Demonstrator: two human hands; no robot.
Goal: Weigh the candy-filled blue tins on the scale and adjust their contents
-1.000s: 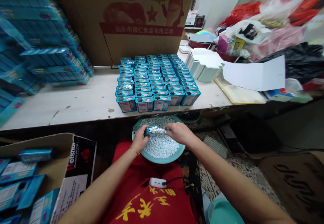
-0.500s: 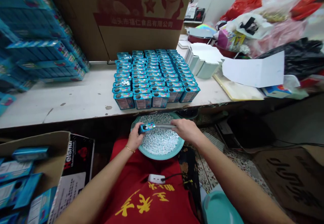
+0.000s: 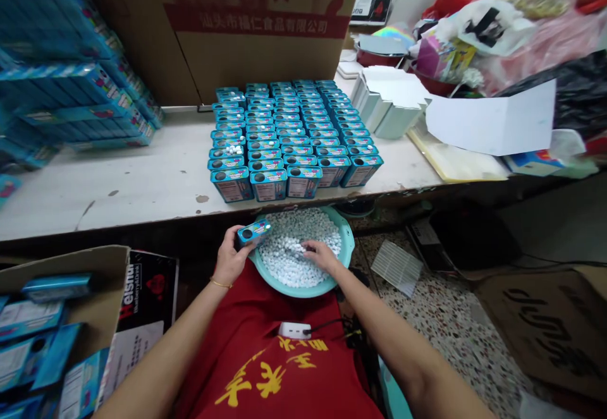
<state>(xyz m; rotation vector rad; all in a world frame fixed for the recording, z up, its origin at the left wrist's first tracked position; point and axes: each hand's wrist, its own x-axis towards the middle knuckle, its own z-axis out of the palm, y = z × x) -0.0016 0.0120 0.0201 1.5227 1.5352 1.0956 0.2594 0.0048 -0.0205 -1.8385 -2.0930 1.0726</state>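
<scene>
My left hand (image 3: 231, 258) is closed round a small blue candy tin (image 3: 253, 232), tilted at the left rim of the bowl. A few white pellets lie on the tin's top, near its right end. In my lap sits a turquoise bowl (image 3: 348, 245) full of white candy pellets (image 3: 291, 273). My right hand (image 3: 321, 256) is over the middle of the bowl, its fingers closed on a scoop that is almost wholly hidden by the pellets heaped at the fingertips. Rows of upright blue tins (image 3: 268, 182) stand on the table just beyond, some with loose pellets on top.
A white table (image 3: 156, 182) runs across in front of me. Blue packs (image 3: 85, 100) are stacked at left, and an open carton (image 3: 121, 318) of tins stands below. White card stacks (image 3: 396, 100) and plastic bags (image 3: 493, 27) lie at right. A large carton (image 3: 256, 52) stands behind.
My right hand has moved left and down into the pellets with the scoop, which earlier touched the tin's top. My left hand has drawn the tin left and slightly up.
</scene>
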